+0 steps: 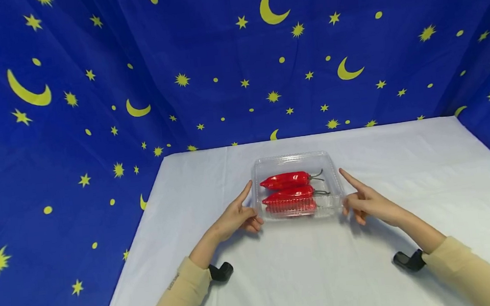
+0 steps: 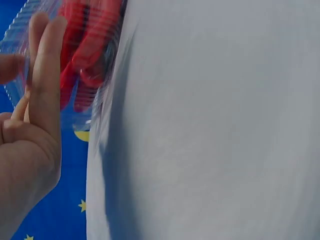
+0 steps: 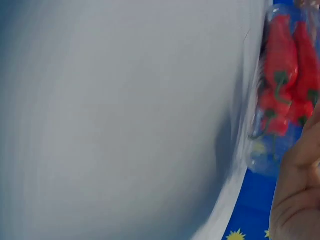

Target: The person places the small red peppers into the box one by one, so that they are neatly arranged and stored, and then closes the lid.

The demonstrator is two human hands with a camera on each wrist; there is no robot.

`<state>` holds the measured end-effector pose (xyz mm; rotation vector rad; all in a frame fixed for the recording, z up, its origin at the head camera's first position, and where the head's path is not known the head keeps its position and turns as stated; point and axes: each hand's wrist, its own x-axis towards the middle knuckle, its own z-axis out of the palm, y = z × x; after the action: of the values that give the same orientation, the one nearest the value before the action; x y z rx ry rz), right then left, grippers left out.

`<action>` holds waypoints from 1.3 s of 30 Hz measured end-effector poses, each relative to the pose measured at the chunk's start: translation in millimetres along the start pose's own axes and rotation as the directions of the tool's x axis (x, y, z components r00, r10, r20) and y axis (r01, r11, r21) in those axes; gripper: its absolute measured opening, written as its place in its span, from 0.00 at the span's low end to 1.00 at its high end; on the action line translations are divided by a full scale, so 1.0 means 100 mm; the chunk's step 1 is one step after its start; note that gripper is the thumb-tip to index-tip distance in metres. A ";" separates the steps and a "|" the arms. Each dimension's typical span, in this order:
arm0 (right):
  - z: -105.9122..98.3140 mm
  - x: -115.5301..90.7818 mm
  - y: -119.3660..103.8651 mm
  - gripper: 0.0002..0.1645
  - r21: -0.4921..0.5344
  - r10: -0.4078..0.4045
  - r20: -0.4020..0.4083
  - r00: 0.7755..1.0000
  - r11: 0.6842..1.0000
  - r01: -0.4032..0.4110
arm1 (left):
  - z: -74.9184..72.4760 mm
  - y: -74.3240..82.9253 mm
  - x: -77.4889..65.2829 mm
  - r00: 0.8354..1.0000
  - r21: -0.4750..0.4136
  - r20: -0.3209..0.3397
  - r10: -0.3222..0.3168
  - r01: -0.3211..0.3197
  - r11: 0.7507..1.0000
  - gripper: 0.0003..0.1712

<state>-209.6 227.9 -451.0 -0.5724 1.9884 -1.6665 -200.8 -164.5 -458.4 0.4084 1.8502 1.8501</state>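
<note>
A clear plastic box (image 1: 291, 158) is on the white tabletop, between my two hands. Several glossy red peppers (image 1: 285, 181) with thin dark stems lie inside, stems toward the right. My left hand (image 1: 235, 216) is at the box's left side, index finger extended along it and the other fingers lower at the near corner. In the left wrist view, straight fingers (image 2: 46, 75) lie against the ribbed wall. My right hand (image 1: 371, 203) mirrors this at the right side, index finger pointing forward and the other fingers bent down by the near corner.
A white cloth (image 1: 309, 270) covers the table. Blue fabric (image 1: 217, 52) with yellow moons and stars hangs behind and at the sides. Black devices (image 1: 222, 272) are strapped at both wrists, below beige sleeves (image 1: 176, 297).
</note>
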 end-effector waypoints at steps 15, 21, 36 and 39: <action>0.12 0.07 -0.07 0.45 0.034 0.062 -0.079 0.995 0.998 -0.060 | 0.03 0.03 0.06 0.995 0.004 -0.087 0.046 -0.045 0.999 0.41; 0.11 0.08 -0.03 0.45 0.078 0.068 -0.048 0.997 0.995 -0.064 | 0.04 0.01 0.06 0.997 0.026 -0.074 0.027 -0.025 0.999 0.41; 0.14 0.07 0.02 0.45 0.178 0.022 -0.013 1.000 0.984 -0.019 | 0.12 -0.08 0.08 0.993 -0.078 -0.118 0.007 -0.017 0.997 0.42; 0.14 0.08 0.04 0.45 0.198 0.002 -0.015 1.000 0.980 0.001 | 0.14 -0.09 0.09 0.991 -0.095 -0.132 0.012 -0.024 0.995 0.42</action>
<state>-207.7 212.5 -458.0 -0.4872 1.8046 -1.8465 -199.6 -148.5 -468.4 0.2764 1.8377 2.0121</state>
